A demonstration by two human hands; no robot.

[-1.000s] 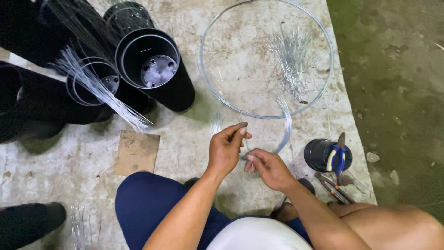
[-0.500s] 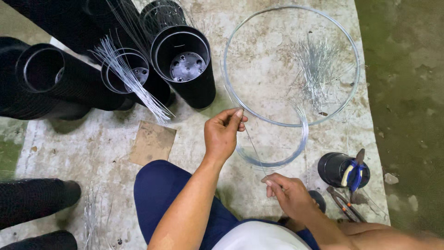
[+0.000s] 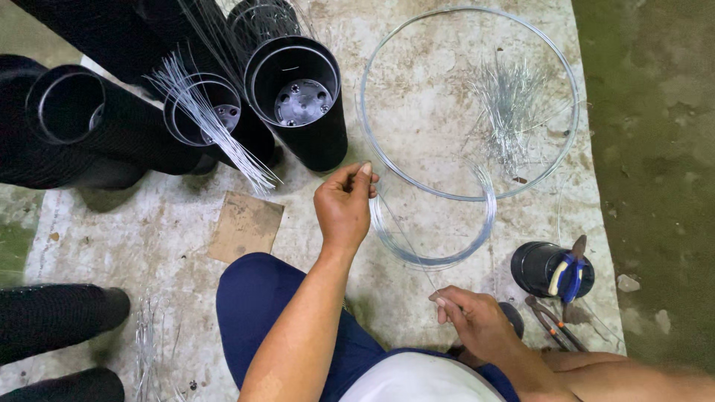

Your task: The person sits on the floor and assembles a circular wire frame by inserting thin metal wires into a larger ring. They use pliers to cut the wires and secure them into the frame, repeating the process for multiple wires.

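Since a moment ago your hands have drawn apart, a thin wire stretched taut between them. Your left hand pinches the wire's upper end at the rim of the small wire coil; your right hand is curled shut near your lap — seemingly on the lower end, though the strand is too fine to be sure. Above lie the big wire hoop ringing a heap of cut wires, black tubes at left, and a black cup holding pliers — just right of your hand.

pots left of wire coil, pliers in cup
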